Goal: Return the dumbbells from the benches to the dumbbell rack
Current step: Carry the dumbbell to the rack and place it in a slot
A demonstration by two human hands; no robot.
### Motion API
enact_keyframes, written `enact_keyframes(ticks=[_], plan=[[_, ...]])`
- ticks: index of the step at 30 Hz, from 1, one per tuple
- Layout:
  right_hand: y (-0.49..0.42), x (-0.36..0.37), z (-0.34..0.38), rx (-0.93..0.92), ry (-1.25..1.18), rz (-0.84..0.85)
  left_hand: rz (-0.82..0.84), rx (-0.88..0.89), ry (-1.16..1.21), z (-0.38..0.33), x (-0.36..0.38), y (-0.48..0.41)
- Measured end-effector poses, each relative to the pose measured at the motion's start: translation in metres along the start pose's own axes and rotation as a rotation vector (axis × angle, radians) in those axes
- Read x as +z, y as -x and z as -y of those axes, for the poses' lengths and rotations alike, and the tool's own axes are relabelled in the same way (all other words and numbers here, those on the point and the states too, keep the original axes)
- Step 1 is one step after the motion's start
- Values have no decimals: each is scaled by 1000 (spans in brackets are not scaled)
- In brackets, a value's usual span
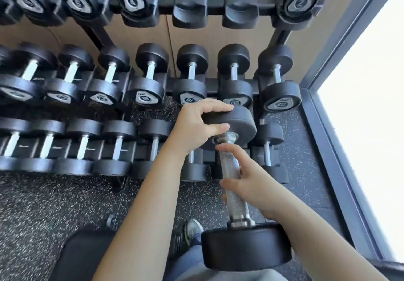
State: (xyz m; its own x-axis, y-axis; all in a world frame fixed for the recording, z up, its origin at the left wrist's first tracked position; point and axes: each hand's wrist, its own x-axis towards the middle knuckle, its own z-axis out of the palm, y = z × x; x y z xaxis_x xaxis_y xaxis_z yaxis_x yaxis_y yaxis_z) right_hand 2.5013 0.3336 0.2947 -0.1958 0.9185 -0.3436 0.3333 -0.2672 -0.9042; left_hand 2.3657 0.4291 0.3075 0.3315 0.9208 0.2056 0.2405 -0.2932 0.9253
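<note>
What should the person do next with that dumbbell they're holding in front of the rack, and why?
Probably lift the dumbbell up and forward toward the two empty cradles on the rack's top row. The left hand grips its far head, and the right hand is on the handle with fingers loose, so closing that grip first seems wise. The middle row looks full.
</note>
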Motion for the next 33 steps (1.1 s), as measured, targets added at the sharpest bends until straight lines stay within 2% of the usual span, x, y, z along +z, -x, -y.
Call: enact_keyframes(ticks=[11,22,33], plan=[[-144,-65,37,37,-71,-68,70,10,31,32,-19,-165],[-274,-154,61,25,-27,26,-7,-74,32,69,-22,-302],[-374,-171,88,70,-63,79,-43,-135,63,103,-62,-389]])
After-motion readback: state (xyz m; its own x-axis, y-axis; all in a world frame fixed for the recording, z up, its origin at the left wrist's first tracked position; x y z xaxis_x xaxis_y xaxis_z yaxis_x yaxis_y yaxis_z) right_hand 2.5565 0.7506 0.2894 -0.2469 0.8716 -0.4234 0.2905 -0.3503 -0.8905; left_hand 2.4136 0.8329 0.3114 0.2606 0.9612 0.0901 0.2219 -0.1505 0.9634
